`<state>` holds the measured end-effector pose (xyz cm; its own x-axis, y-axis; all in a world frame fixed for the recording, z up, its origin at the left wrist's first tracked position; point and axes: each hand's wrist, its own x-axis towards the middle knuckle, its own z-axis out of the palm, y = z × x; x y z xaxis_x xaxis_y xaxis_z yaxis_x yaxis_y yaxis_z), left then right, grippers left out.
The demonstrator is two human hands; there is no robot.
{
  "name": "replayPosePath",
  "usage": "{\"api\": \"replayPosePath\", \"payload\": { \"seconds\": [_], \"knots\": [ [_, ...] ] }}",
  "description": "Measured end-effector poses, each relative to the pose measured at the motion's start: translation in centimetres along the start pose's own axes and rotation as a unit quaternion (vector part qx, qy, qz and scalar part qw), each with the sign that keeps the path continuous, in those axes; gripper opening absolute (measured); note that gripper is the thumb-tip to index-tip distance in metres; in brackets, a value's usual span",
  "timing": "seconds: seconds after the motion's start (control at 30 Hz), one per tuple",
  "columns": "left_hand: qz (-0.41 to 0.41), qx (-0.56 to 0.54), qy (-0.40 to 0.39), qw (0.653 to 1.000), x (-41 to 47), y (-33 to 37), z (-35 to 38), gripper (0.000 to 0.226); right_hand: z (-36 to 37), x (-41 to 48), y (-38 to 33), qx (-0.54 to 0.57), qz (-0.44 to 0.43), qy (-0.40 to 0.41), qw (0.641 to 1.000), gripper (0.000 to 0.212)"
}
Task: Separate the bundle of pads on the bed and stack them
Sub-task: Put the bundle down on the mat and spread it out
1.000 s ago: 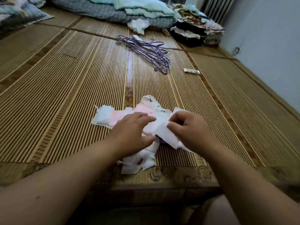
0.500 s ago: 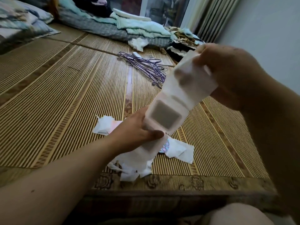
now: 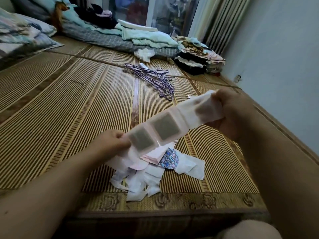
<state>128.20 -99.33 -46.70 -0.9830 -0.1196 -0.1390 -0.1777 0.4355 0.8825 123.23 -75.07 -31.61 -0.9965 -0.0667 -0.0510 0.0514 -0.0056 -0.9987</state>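
A white strip of joined pads point(image 3: 170, 125), each with a dark grey square in its middle, is stretched in the air above the bed. My left hand point(image 3: 113, 140) pinches its lower left end and my right hand point(image 3: 229, 112) grips its upper right end. Under the strip, a loose heap of white and pink pads point(image 3: 151, 173) lies on the bamboo mat point(image 3: 69, 107) near the front edge, with a blue patterned packet point(image 3: 170, 158) among them.
Purple wire hangers point(image 3: 155, 78) lie further back on the mat. Folded bedding point(image 3: 138, 38) and a pile of clothes point(image 3: 198, 61) line the far side, pillows point(image 3: 22, 37) at the far left. A wall runs along the right. The bed's carved wooden edge point(image 3: 164, 202) is closest to me.
From the heap, both hands lifted a strip of pads and pulled it out lengthwise. My right hand has come lower than half a second ago, so the strip lies flatter.
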Motion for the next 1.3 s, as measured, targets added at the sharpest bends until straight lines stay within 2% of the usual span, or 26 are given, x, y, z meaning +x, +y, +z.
{"api": "replayPosePath", "payload": {
  "seconds": [0.1, 0.27, 0.4, 0.5, 0.67, 0.77, 0.97, 1.1, 1.17, 1.3],
  "knots": [
    [-0.038, -0.05, 0.049, 0.997, 0.0, -0.9, -2.1, 0.018, -0.7, 0.5, 1.1, 0.008, 0.025, -0.001, 1.0, 0.018],
    [-0.091, -0.148, 0.067, 0.983, -0.3, -1.9, -4.9, 0.028, -2.2, 1.6, 3.1, 0.022, 0.063, 0.048, 0.997, 0.014],
    [-0.148, -0.189, 0.049, 0.97, -0.8, -2.1, -5.4, 0.025, -3.6, 2.3, 5.8, -0.043, 0.098, 0.11, 0.988, 0.009],
    [-0.188, -0.191, -0.009, 0.963, -1.0, -2.0, -4.7, 0.023, -4.9, 2.3, 8.0, -0.133, 0.099, 0.145, 0.975, 0.008],
    [-0.174, -0.15, -0.045, 0.972, -1.0, -1.6, -2.3, 0.016, -5.7, 1.6, 11.2, -0.271, 0.059, 0.175, 0.945, 0.008],
    [-0.164, -0.123, -0.032, 0.978, -0.8, -1.5, -1.4, 0.016, -5.2, 1.2, 13.1, -0.322, 0.033, 0.156, 0.933, 0.011],
    [-0.114, -0.129, 0.009, 0.985, -0.3, -1.1, -1.3, 0.009, -1.4, 0.7, 14.5, -0.264, 0.025, 0.052, 0.963, 0.012],
    [-0.11, -0.134, 0.01, 0.985, -0.5, -1.2, -1.4, 0.012, 1.0, 0.9, 15.5, -0.34, 0.029, -0.03, 0.94, 0.015],
    [-0.111, -0.14, 0.003, 0.984, -0.7, -1.1, -1.3, 0.014, 1.7, 0.8, 15.9, -0.366, 0.032, -0.061, 0.928, 0.025],
    [-0.113, -0.153, -0.006, 0.982, -0.9, -0.4, -0.5, 0.016, 2.0, 1.0, 16.3, -0.309, 0.071, -0.073, 0.946, 0.042]
  ]
}}
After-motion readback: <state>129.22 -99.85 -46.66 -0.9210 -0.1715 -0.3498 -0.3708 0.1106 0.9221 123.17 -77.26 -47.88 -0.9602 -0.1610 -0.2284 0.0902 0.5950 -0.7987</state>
